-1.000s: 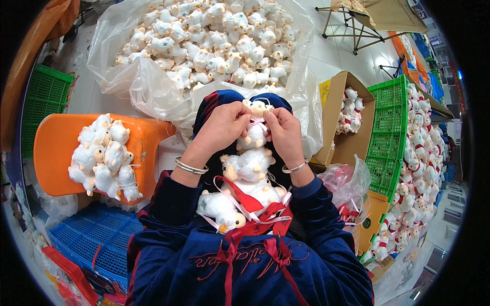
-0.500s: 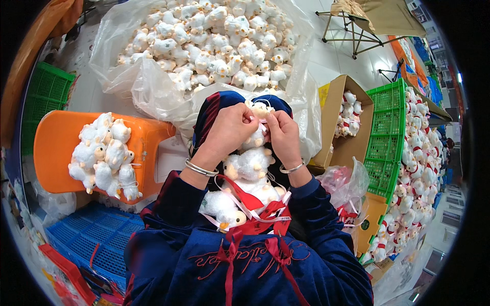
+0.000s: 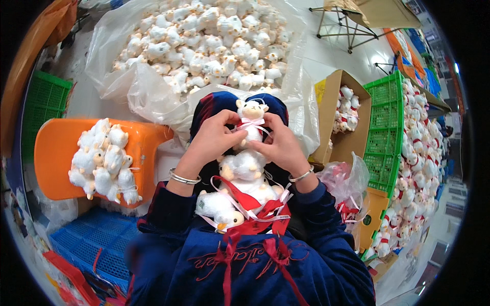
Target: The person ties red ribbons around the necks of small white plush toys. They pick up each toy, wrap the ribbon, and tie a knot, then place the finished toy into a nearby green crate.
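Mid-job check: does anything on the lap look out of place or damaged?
No damage shows. Only the loose ribbons look untidy: red and pale strands lie jumbled across the lap toys, whereas the held toy, between the left hand and right hand, wears a tied pink bow.

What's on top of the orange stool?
White plush toys lie heaped on the orange stool. Whatever is directly beneath them is covered, so I can't see it.
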